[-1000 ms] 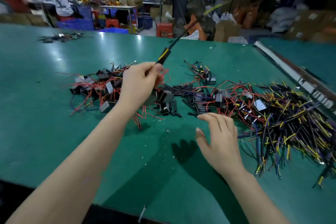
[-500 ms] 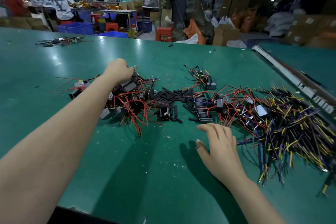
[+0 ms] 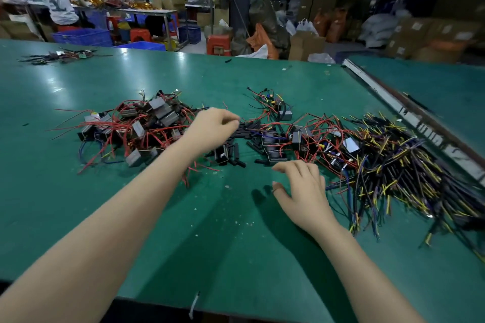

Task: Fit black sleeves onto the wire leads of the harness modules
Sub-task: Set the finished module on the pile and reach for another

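Left pile: While red-leaded harness modules [image 3: 147, 126] lie heaped on the green desk [image 3: 78, 204], the left hand that reached deep into this heap half a second ago has pulled away to its right edge, which suggests a finished unit was just dropped off there.

Left hand: Hovering at the heap's right edge, the left hand [image 3: 210, 130] is over the loose black sleeves [image 3: 249, 127]; its grip is loosely curled with fingertips drawn together, and whether they already pinch a sleeve cannot be told.

Sleeves: Scattered in the middle of the desk, between both hands, just beyond the left fingertips and near the right ones.

Right hand: Lower and nearer the viewer, the right hand [image 3: 301, 191] stays spread in a released grip, fingers straight and holding nothing, much as a second ago, just short of the nearest unsleeved module [image 3: 274, 156].

Right pile: Farther right, a tangle of yellow-and-black wires [image 3: 399, 165] spreads toward the desk's metal edge rail [image 3: 393, 102].

Meaning: A new cycle looks to be starting, with sleeve and module yet to be picked.
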The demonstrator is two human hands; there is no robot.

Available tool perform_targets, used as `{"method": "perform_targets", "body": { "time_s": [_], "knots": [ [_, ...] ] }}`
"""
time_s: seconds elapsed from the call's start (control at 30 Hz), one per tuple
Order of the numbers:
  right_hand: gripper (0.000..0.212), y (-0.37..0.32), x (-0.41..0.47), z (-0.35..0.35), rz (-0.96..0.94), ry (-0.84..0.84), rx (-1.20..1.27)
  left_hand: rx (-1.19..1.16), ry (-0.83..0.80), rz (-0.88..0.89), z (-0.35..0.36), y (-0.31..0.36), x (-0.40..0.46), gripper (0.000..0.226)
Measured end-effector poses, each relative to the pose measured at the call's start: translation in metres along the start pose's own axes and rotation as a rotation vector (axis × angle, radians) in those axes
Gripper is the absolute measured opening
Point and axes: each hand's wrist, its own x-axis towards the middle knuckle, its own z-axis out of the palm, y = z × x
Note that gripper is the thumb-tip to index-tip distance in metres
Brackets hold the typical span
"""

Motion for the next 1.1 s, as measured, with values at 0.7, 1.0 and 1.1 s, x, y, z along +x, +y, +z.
{"method": "perform_targets", "body": {
  "time_s": [0.7, 1.0, 1.1],
  "knots": [
    [0.018, 0.061, 0.05, -0.09, 0.281, -0.088, 0.204, -0.536, 0.211, 0.199, 0.117, 0.02, -0.059, 0.032],
    [0.026, 0.055, 0.083, -0.121, 0.196, -0.498, -0.108, -0.563, 0.223, 0.148, 0.113, 0.016, -0.061, 0.034],
    [0.034, 0.056, 0.087, -0.133, 0.086, -0.572, -0.256, -0.56, 0.215, 0.146, 0.113, 0.016, -0.061, 0.029]
  ]
}}
